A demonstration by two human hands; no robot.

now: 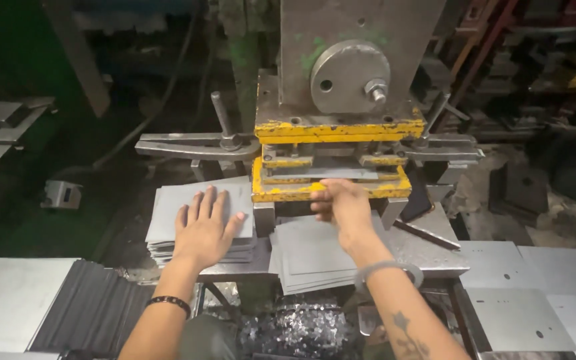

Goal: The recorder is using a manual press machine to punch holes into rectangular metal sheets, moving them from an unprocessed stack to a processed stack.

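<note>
Steel sheets point(198, 200) lie under the flat, open left hand point(203, 230); the right hand point(341, 203) pinches a sheet point(341, 172) in the press point(331, 160).

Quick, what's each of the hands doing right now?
Left hand: open, flat on the left stack of grey metal sheets.
Right hand: fingers curled at the yellow press die; whether it grips anything cannot be told.

The right hand's point(343, 205) fingertips are hidden under the yellow die point(331, 190); both elbows cut off below.
</note>
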